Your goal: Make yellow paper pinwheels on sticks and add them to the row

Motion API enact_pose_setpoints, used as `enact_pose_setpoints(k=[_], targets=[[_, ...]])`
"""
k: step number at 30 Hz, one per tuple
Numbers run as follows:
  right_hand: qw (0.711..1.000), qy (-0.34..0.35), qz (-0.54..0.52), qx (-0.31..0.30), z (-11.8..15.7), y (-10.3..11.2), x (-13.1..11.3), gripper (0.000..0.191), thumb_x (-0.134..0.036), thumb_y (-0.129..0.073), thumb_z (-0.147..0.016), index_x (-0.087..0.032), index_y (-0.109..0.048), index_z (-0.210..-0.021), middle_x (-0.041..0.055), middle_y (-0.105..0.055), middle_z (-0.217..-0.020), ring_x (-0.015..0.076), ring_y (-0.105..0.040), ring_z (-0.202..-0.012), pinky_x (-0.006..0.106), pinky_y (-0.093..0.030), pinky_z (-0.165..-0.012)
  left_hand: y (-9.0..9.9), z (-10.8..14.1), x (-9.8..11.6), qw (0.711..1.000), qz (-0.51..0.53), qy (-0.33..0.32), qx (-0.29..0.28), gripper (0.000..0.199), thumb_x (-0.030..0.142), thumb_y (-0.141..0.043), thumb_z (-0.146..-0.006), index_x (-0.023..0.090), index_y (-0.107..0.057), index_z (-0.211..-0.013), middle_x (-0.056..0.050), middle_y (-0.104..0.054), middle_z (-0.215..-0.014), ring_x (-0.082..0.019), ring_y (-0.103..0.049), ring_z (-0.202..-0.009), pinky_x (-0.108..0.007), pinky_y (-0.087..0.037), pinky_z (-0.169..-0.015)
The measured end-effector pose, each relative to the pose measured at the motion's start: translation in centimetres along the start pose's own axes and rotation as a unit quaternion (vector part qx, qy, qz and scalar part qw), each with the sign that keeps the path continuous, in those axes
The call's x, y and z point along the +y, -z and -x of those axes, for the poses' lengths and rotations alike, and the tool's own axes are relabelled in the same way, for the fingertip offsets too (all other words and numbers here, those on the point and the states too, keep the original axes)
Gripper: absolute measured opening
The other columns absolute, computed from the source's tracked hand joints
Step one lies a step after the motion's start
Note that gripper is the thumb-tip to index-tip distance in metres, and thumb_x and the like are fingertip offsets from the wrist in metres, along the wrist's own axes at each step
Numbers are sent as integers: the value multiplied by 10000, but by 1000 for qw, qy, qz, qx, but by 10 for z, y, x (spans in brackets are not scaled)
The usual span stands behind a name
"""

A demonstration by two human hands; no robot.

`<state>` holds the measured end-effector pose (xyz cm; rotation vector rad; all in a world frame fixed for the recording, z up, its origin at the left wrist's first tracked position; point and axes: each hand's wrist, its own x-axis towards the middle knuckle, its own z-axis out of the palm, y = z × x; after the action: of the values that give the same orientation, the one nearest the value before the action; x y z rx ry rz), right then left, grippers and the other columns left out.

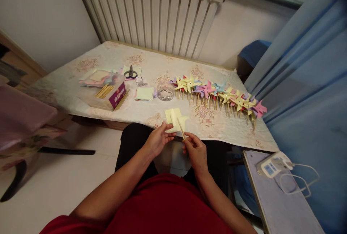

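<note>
Now L hand (162, 138) grips yellow paper pinwheel (176, 119), R hand (195, 151) pinches wooden stick (181, 128).

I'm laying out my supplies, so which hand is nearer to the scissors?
Left. The left hand, at the yellow paper, is before and slightly right of the scissors; the right hand, holding the stick, is farther right.

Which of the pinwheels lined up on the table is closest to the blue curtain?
The pink pinwheel at the row's far right end; the other pinwheels all sit further left, away from the blue curtain.
</note>
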<state>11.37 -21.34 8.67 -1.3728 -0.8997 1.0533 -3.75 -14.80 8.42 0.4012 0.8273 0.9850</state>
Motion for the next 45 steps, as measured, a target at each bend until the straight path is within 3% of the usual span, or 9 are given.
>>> enact_pose_setpoints(k=[4, 6, 13, 21, 34, 45], targets=[[1000, 0, 9, 6, 0, 0, 0, 318, -344, -713, -726, -191, -734, -1003, -41, -586, -651, 117, -555, -506, 240, -472, -474, 4, -2, -3, 1000, -6, 12, -15, 169, 205, -693, -838, 110, -691, -978, -104, -731, -875, -157, -692, -753, -258, -506, -699], [1000, -4, 11, 7, 0, -1, 1, 327, -350, -713, -724, -189, -730, -1008, -41, -582, -654, 120, -556, -508, 244, -474, -477, 7, -3, -9, 999, -38, 14, -31, 218, 137, -750, -747, 106, -710, -959, -97, -736, -890, -132, -674, -735, -240, -484, -690], [999, 14, 28, 5, 2, -3, 2, 290, -364, -691, -743, -211, -738, -985, -32, -587, -653, 127, -548, -505, 254, -471, -486, 2, -2, -28, 995, -82, 7, -53, 346, 256, -896, -564, 109, -747, -840, -58, -717, -809, -103, -600, -661, -247, -444, -678], [999, 20, 45, 12, 3, -6, 4, 257, -365, -688, -734, -217, -710, -942, -25, -605, -658, 140, -562, -518, 264, -487, -500, -13, 2, -32, 995, -84, -35, -38, 324, 278, -887, -552, 115, -701, -760, -19, -656, -732, -101, -558, -651, -249, -420, -648], [998, 32, 60, 7, 5, -5, 6, 226, -374, -677, -760, -222, -699, -925, -15, -625, -670, 144, -555, -524, 269, -482, -501, -20, 3, -33, 991, -121, -43, -33, 238, 241, -807, -555, 128, -622, -655, 17, -574, -635, -78, -489, -574, -237, -385, -581], [997, 40, 60, 6, 4, -5, 11, 218, -404, -676, -807, -224, -676, -931, -2, -659, -693, 156, -602, -550, 277, -519, -525, -27, 8, -33, 990, -126, -47, -50, 246, 307, -776, -607, 145, -594, -636, 28, -538, -578, -74, -461, -512, -233, -374, -521]])
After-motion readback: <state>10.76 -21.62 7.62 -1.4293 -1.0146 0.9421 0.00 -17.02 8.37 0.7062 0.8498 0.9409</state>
